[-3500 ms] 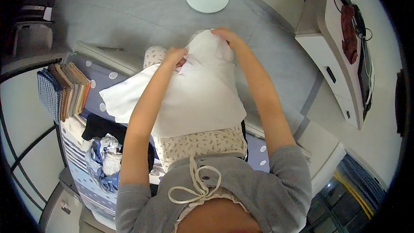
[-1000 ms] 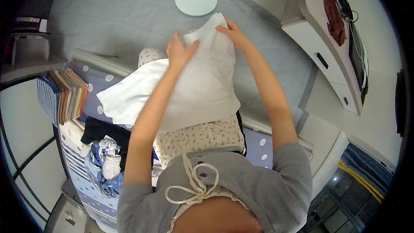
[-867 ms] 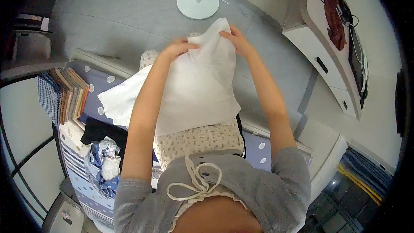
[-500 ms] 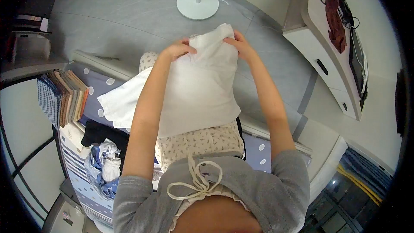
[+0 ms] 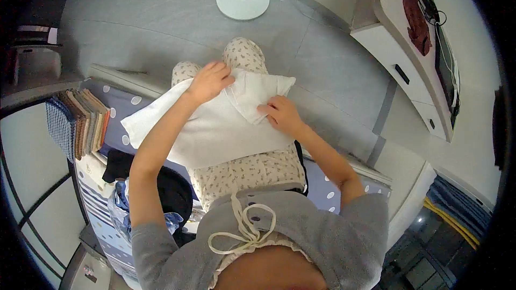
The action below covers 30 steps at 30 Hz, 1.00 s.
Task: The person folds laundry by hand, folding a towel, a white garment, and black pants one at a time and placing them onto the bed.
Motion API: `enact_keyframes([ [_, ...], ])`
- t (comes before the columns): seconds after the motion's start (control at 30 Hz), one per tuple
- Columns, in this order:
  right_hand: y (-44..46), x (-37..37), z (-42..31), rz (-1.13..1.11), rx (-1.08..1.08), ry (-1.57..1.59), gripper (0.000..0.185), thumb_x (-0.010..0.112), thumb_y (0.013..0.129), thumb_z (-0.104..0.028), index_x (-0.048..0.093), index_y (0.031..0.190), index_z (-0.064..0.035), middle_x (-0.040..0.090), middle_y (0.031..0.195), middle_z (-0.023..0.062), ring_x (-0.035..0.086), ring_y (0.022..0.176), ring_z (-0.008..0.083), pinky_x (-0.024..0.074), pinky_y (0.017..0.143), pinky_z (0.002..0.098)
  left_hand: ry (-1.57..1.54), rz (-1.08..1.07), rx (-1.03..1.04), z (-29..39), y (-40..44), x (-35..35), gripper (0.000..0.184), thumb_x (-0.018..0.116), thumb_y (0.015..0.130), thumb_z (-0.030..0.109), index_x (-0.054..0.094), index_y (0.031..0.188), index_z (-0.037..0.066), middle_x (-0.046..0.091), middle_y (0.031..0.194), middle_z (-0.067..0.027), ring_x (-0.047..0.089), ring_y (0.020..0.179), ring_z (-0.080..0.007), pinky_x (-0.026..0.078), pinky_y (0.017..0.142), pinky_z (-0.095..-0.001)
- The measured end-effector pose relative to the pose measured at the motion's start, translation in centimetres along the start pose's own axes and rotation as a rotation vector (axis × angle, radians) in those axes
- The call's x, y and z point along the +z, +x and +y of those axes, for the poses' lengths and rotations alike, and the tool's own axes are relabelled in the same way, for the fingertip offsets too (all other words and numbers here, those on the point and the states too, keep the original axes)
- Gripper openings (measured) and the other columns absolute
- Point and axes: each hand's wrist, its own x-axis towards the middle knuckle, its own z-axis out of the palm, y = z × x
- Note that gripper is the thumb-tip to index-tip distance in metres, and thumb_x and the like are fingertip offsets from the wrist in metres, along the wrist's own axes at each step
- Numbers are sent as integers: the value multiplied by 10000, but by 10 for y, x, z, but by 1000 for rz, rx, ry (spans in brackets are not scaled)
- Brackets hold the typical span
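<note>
The white garment has folded toward me, crosswise on my lap; my right grip pinches its flap, nearer me than my left grip, whose hold I can't tell.

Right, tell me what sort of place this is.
Probably a bedroom: dotted blue bedding shows on both sides of the person, with folded cloths standing in a row and white drawers nearby.

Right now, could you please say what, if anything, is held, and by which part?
The right hand is on a folded flap of the white cloth, the left hand near its far edge; any grip cannot be told.
</note>
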Motion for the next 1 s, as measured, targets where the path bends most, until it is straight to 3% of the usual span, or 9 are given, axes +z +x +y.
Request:
enact_keyframes([
  [0.1,-6,-1,-5,90,211,93,399,580,627,-4,551,1006,-128,514,944,114,490,893,307,411,765,385,22,49,25,12,-12,3,265,575,626,10,553,881,76,495,980,-73,471,969,-232,383,853,-333],
  [0.2,-7,5,21,208,299,-60,462,574,622,-5,528,1061,-141,507,1035,117,459,990,318,373,848,391,-83,40,-30,14,-13,10,303,590,630,24,531,925,58,461,1050,-105,470,974,-271,409,823,-357],
  [0.3,1,0,56,130,204,-262,422,561,622,-5,519,1022,-131,495,1107,103,422,1060,324,342,893,398,-178,3,-107,20,-13,16,300,586,652,34,511,943,38,445,1100,-123,453,1026,-302,429,822,-366],
  [0.4,9,2,77,129,245,-148,308,546,636,36,510,910,-99,509,1110,105,432,1068,327,366,856,387,-218,52,-139,26,-17,25,271,574,680,39,497,940,32,441,1129,-135,427,1094,-311,429,850,-362],
  [0.5,10,5,101,133,300,142,229,551,627,-5,485,833,-80,545,917,90,507,900,264,372,804,367,-251,109,-119,29,-22,27,239,564,701,42,488,926,33,439,1146,-149,405,1136,-315,425,870,-356],
  [0.6,3,-1,119,-33,580,309,169,541,683,-18,486,833,-75,544,833,63,523,829,198,388,733,328,-274,123,-100,29,-27,26,220,566,701,42,480,903,34,444,1145,-158,400,1148,-319,426,871,-357],
  [0.8,12,6,113,150,656,968,124,514,790,-98,518,905,-53,567,912,35,498,933,154,394,794,280,-294,135,-117,30,-26,25,237,584,666,24,479,875,61,436,1163,-143,377,1172,-318,447,832,-359],
  [0.9,21,11,107,71,712,946,158,503,810,-123,531,959,-81,539,1008,4,464,969,119,372,811,252,-312,130,-140,32,-22,27,248,590,648,15,486,866,74,431,1173,-132,365,1182,-319,458,809,-359],
  [1.0,10,21,132,-6,904,1051,188,526,799,-167,537,972,-96,538,1003,-4,461,963,110,366,803,243,-331,145,-131,32,-23,29,242,589,646,7,497,859,72,430,1176,-126,356,1188,-320,457,812,-357],
])
